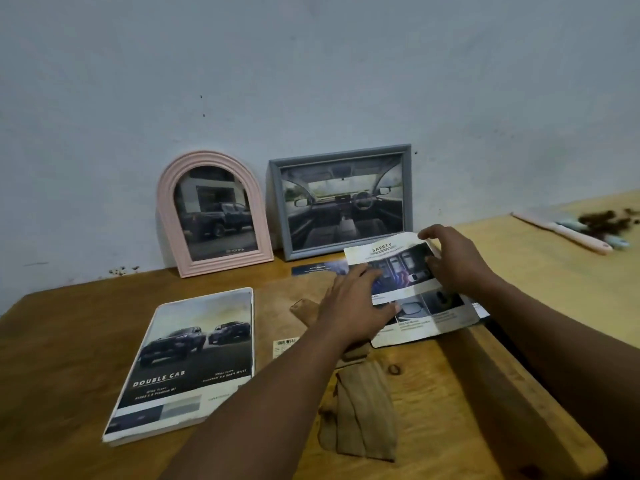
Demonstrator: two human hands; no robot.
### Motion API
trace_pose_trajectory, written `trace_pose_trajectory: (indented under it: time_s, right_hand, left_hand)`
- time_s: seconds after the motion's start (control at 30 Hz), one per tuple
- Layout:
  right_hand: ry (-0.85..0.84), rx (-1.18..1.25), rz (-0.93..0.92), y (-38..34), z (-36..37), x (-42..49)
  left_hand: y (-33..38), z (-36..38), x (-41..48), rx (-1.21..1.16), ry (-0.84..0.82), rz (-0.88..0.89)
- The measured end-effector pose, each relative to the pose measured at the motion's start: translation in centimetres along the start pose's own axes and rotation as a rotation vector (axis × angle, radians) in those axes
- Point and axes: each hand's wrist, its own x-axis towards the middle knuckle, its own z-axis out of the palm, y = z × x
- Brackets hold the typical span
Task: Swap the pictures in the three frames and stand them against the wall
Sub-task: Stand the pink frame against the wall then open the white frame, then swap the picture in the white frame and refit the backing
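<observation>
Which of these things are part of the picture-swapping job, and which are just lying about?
Job: pink arched frame, grey frame, flat white frame, Safety sheet.
Lying about: pens, dark crumbs, barcode label.

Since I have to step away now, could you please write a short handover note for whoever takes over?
Left hand: flat on the Safety sheet on the table.
Right hand: grips that sheet's far edge.
Done: pink arched frame and grey frame lean against the wall, pictures in.
Left: Double Cab picture lies flat on the table, not yet stood up; the Safety sheet is unframed.
</observation>
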Motion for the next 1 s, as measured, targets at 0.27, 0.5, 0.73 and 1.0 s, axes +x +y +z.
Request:
trace_pose_trajectory:
  time_s: [0.27, 0.5, 0.73, 1.0]
  right_hand:
    - [-0.127, -0.216, 0.05, 0.6, 1.3, 0.4]
    - [-0.175, -0.05, -0.131, -6.5, 4.4, -1.8]
    - [-0.384, 0.005, -0.322, -16.9, 12.7, -6.3]
    - [-0.544, -0.194, -0.356, -21.5, 18.2, -8.6]
  left_hand:
    - [-1.4, 0.2, -0.1, 0.083, -0.042, -0.036]
    - [-3.7, -5.5, -2.7, 0.079, 0.087, -0.073]
    - [-11.2, -13.5, -9.8, 0.173, 0.184, -0.385]
    - [-18.5, -17.2, -17.0, 0.143, 0.243, -0.536]
